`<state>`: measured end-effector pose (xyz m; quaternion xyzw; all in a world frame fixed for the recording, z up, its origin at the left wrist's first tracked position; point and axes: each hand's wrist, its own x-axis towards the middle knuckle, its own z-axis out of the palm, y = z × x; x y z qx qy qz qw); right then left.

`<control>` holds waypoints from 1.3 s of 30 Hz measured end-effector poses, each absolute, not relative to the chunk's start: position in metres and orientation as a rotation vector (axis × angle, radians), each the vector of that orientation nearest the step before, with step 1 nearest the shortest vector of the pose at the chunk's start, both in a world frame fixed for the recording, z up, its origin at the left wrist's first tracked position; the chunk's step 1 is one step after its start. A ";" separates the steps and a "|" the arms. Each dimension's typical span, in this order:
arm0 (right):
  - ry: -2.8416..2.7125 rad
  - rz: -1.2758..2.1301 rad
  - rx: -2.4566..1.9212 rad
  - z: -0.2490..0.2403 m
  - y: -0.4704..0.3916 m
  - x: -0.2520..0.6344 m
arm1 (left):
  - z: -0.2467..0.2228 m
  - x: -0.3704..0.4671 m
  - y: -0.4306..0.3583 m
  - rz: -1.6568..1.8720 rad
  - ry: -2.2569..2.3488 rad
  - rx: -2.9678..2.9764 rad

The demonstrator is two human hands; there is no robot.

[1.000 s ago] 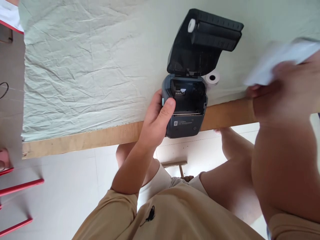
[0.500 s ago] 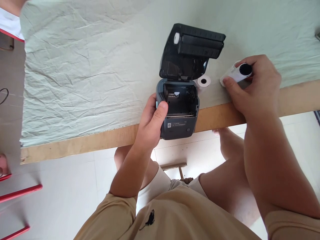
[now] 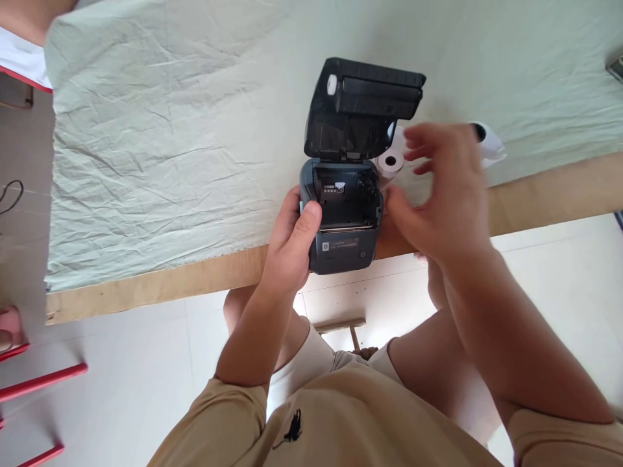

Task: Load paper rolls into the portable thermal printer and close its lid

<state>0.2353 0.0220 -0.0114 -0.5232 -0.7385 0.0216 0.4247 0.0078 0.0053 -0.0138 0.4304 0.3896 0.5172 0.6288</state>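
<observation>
My left hand (image 3: 294,233) grips the left side of a dark portable printer (image 3: 343,250), its thumb over the rim of the body. The printer's black lid (image 3: 360,110) stands raised, and its inner bay shows a small label and no roll. A small white paper roll (image 3: 390,161) touches or nearly touches the printer's right side. Just right of that roll is my right hand (image 3: 438,181), blurred, fingers apart with nothing between them. Behind the right hand lies a larger white roll with a black core (image 3: 491,144), partly hidden by the hand.
A wrinkled pale green cloth (image 3: 146,149) covers the table, whose wooden edge (image 3: 160,282) runs along the near side. Part of another person's arm (image 3: 36,16) shows at the top left. Red bars (image 3: 43,383) stand at the lower left. A dark object (image 3: 616,65) lies at the right edge.
My right hand has let go of the larger roll and moved left to beside the small roll. The larger roll now lies on the cloth. The printer appears slightly further left, still in my left hand.
</observation>
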 end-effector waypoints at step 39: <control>-1.627 0.196 -1.233 -0.029 0.024 0.242 | -0.013 0.007 0.003 1.160 0.914 0.971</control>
